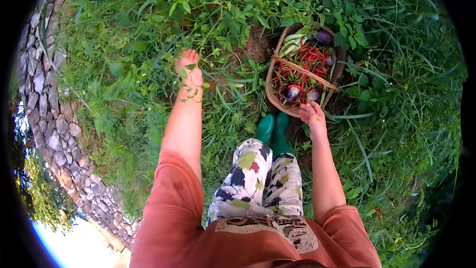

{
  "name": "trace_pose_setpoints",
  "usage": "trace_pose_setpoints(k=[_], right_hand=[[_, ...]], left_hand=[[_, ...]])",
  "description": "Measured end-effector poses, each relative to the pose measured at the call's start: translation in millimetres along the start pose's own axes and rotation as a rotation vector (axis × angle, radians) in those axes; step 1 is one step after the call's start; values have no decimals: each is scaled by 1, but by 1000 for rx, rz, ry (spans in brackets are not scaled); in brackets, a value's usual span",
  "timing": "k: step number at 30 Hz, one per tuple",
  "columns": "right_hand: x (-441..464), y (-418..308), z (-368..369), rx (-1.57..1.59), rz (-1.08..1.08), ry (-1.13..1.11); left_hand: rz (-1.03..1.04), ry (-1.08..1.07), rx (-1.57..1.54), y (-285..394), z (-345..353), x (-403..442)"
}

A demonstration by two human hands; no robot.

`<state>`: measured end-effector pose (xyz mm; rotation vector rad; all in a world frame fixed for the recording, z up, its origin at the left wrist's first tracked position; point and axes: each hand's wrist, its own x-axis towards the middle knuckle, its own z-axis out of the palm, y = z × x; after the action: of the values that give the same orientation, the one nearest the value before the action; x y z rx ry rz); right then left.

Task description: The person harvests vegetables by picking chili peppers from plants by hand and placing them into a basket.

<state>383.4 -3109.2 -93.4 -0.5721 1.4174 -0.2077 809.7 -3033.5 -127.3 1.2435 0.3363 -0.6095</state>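
My left hand (189,65) reaches into the green pepper plants (213,34) left of centre. Its fingers are bent and partly behind leaves, so what they hold, if anything, is hidden. A wicker basket (271,87) with an arched handle stands on the ground right of centre. Inside it lie many red chillies (312,59), pale green pods (293,43) and several purple eggplants (292,93). At the basket's lower rim is my right hand (312,115), its fingers apart beside an eggplant, with nothing visible held.
Green boots (265,128) stand just below the basket. Dense grass and weeds (367,159) surround it on the right. A dry stone wall (54,134) runs down the left side. Bare brown soil (255,44) shows left of the basket.
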Motion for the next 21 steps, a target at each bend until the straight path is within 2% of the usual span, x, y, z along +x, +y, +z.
trace_pose_setpoints(k=[4,11,13,15,17,19,21], right_hand=[[-24,-24,-8,-174,-6,-2],[5,-33,38,-199,-24,-141],[12,-39,70,-159,-8,-203],[19,-35,104,-67,-91,-394],[26,-45,147,-16,-167,-574],[37,-58,197,2,-346,-710],[55,-64,250,57,-503,-761]], left_hand=[[-174,-295,-336,8,-11,70],[-244,-756,-417,47,-25,161],[-316,-985,-402,54,-35,193],[-395,-1264,-379,59,-47,217],[-410,-893,-349,70,-47,165],[-414,-727,-311,76,-30,133],[-124,-636,245,78,-17,108]])
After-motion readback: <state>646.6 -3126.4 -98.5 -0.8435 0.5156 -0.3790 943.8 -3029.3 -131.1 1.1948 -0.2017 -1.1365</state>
